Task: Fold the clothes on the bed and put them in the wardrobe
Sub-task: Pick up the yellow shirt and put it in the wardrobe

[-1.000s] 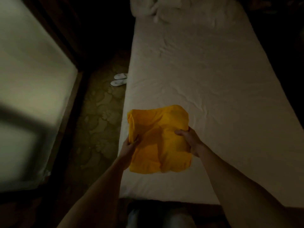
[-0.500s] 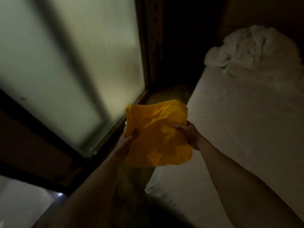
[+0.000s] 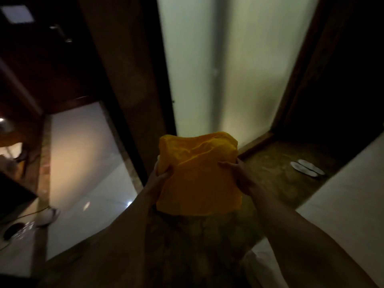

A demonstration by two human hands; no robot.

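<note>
Yellow folded garment (image 3: 199,179) looks like soft matt cloth w/ light creases, thin-ish fabric. Bed sheet (image 3: 342,204) is plain white cloth, matt, pretty smooth. Big pane (image 3: 228,69) is frosted glass, milky, no clear see-thru, set in a dark wood frame (image 3: 133,80) w/ dull finish. Floor tiles (image 3: 87,163) on the left are glossy, reflecting light spots. Carpet (image 3: 270,173) underfoot is patterned, rough-looking. Slippers (image 3: 307,167) white, prob cloth.

My left hand (image 3: 160,176) and right hand (image 3: 239,175) are bare. Both forearms are uncovered to the frame edge: no sleeves, gloves, rings or watch visible.
</note>
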